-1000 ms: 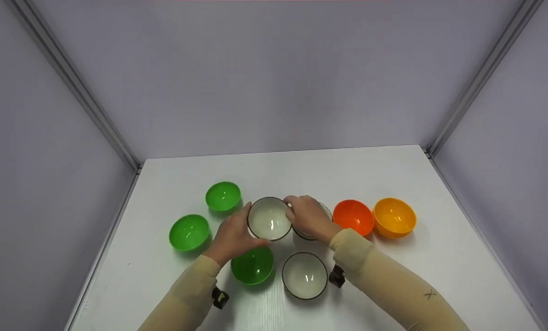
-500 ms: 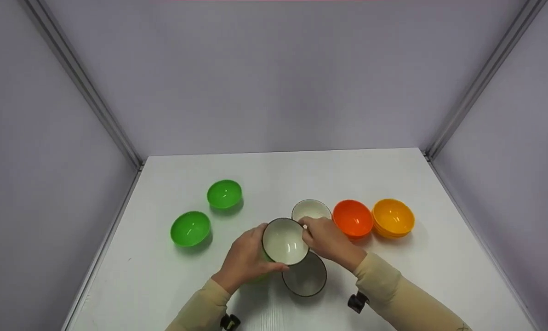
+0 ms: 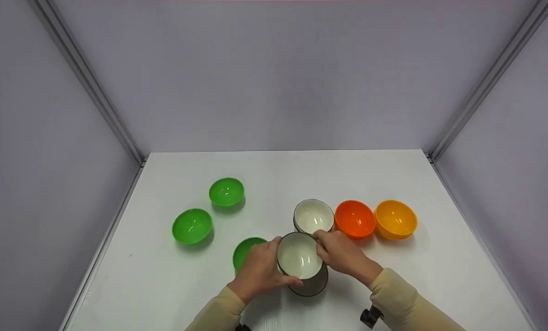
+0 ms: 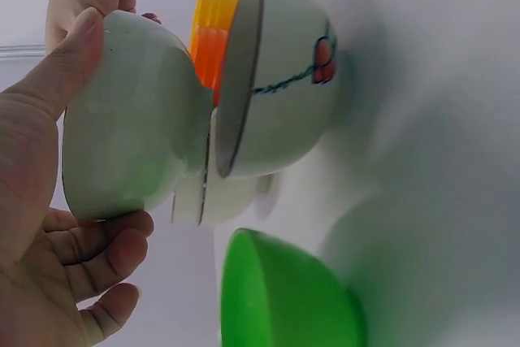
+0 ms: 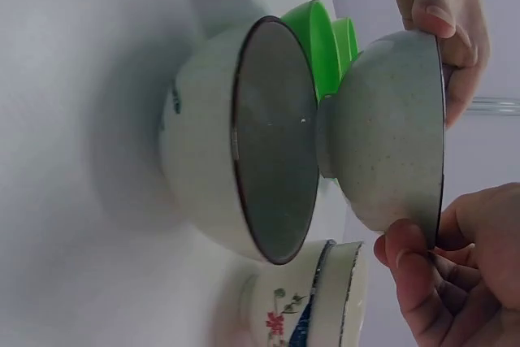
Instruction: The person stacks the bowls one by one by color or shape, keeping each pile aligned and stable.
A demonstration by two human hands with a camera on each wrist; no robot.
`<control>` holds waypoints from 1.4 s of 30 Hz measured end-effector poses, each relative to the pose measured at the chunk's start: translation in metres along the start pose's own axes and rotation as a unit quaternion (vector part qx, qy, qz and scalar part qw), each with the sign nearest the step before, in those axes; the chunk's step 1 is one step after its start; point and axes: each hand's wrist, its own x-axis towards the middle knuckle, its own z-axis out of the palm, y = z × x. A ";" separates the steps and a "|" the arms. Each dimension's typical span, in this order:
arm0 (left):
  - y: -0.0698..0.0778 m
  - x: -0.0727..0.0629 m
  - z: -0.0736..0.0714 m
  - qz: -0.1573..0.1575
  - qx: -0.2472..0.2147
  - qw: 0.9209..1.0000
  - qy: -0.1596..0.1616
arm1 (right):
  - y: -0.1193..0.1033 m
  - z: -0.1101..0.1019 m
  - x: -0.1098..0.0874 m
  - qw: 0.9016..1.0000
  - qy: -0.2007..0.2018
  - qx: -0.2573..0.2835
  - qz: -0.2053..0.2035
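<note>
A white bowl with a dark rim (image 3: 300, 255) is held up between both hands, above a second white bowl (image 3: 313, 284) on the table. My left hand (image 3: 261, 269) grips its left side, thumb along the near rim and fingers curled under the wall. On the other side my right hand (image 3: 343, 253) pinches the rim between thumb and fingers. In the right wrist view the held bowl's foot (image 5: 327, 136) hangs right at the mouth of the lower bowl (image 5: 215, 140). A green bowl (image 3: 246, 250) stands beside my left hand, partly hidden by it.
Behind the hands stands a stack of white bowls (image 3: 313, 215). Orange-red bowls (image 3: 355, 219) and a yellow stack (image 3: 396, 219) follow to its right. Two green bowls stand apart at the left, a nearer one (image 3: 192, 226) and a farther one (image 3: 226, 191). Walls enclose the white table (image 3: 131, 285).
Both hands have carried the white bowl rightward and toward the person, from beside the white stack to over the near white bowl. The stack behind has come into fuller view.
</note>
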 end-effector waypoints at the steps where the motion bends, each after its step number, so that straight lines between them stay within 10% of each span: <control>1: 0.001 -0.001 0.003 0.003 0.003 1.000 0.002 | 0.002 0.001 -0.002 1.000 -0.001 0.001 0.001; 19: 0.011 -0.019 0.035 0.026 0.023 0.999 0.013 | 0.017 0.017 -0.026 0.999 -0.031 -0.015 0.010; 42: 0.019 -0.030 0.043 -0.003 0.012 1.000 0.020 | 0.022 0.024 -0.033 1.000 -0.014 -0.006 -0.001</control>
